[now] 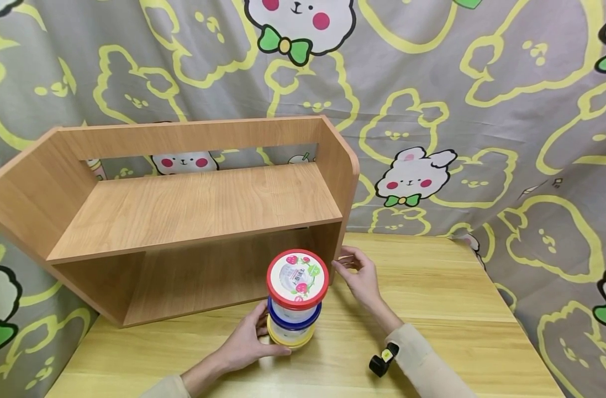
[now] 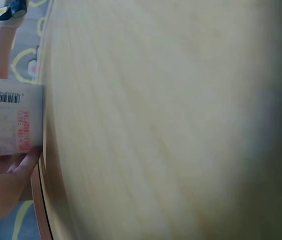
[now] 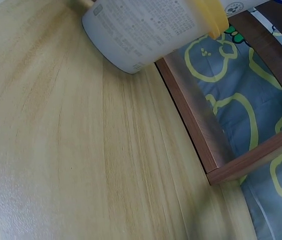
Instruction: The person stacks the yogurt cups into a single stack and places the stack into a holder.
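Three round plastic tubs stand stacked on the table in the head view: a red-lidded tub [image 1: 298, 279] with strawberry print on top, a blue-lidded tub [image 1: 294, 316] in the middle and a yellow-lidded tub [image 1: 290, 336] at the bottom. My left hand [image 1: 248, 340] grips the bottom tub, thumb across its front and fingers around its left side. A printed label with a barcode shows on the tub [image 2: 10, 120] in the left wrist view. My right hand [image 1: 362, 276] touches the front edge of the wooden shelf's right side panel [image 1: 338, 182].
A two-level wooden shelf [image 1: 203, 204] stands behind and left of the tubs, against a patterned curtain [image 1: 407, 66]. The wooden table [image 1: 432, 287] extends to the right of the shelf. A black wrist camera [image 1: 384, 359] sits by my right sleeve.
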`<state>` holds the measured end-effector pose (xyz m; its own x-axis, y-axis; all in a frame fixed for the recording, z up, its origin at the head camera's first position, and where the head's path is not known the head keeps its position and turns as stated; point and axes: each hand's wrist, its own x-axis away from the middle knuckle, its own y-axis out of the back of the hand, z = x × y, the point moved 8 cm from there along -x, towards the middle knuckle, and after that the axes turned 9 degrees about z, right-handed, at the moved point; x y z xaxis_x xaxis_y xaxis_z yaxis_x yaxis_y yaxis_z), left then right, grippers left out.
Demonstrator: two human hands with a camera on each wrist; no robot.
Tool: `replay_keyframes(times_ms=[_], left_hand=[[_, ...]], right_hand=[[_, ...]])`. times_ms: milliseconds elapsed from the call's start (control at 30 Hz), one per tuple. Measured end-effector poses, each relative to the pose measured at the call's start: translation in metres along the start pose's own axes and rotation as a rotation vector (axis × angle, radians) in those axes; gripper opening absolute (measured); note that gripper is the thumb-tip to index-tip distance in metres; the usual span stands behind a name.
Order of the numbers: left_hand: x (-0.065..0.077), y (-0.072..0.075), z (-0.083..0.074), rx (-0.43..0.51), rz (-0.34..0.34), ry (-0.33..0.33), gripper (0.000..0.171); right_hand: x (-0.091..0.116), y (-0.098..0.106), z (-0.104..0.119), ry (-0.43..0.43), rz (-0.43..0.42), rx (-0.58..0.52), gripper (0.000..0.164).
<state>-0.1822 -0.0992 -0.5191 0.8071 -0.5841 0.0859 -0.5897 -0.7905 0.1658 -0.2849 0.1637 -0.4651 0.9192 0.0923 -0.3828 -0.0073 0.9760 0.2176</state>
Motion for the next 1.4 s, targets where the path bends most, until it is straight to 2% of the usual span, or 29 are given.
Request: replay_keyframes(times_ms=[133, 300, 567, 700, 867, 1000, 1233, 1400], left_hand=[[0.0, 0.001, 0.0, -0.003, -0.006, 0.007, 0.1], [0.002, 0.004, -0.003, -0.054, -0.021, 0.012, 0.097], [0.004, 0.007, -0.013, -0.061, -0.027, -0.019, 0.096], [0.005, 0.009, -0.023, -0.046, -0.024, -0.048, 0.094], [0.007, 0.013, -0.037, -0.042, -0.028, -0.053, 0.095], [0.008, 0.016, -0.049, -0.058, -0.029, -0.068, 0.094], [0.012, 0.022, -0.072, -0.123, -0.035, -0.131, 0.089], [0.014, 0.026, -0.085, -0.144, -0.042, -0.118, 0.088]], right_hand=[[0.0, -0.001, 0.002, 0.002, 0.006, 0.003, 0.035], [-0.001, -0.001, 0.002, -0.004, 0.006, -0.004, 0.035], [-0.001, 0.0, 0.001, -0.016, 0.015, 0.004, 0.034], [-0.001, 0.0, 0.001, -0.018, 0.015, 0.004, 0.034], [-0.001, 0.0, 0.002, -0.004, 0.017, 0.002, 0.033], [-0.001, 0.0, 0.002, 0.004, 0.018, 0.006, 0.032], [-0.001, 0.0, 0.003, 0.002, 0.013, 0.02, 0.032], [-0.001, 0.0, 0.002, -0.018, 0.013, 0.017, 0.033]])
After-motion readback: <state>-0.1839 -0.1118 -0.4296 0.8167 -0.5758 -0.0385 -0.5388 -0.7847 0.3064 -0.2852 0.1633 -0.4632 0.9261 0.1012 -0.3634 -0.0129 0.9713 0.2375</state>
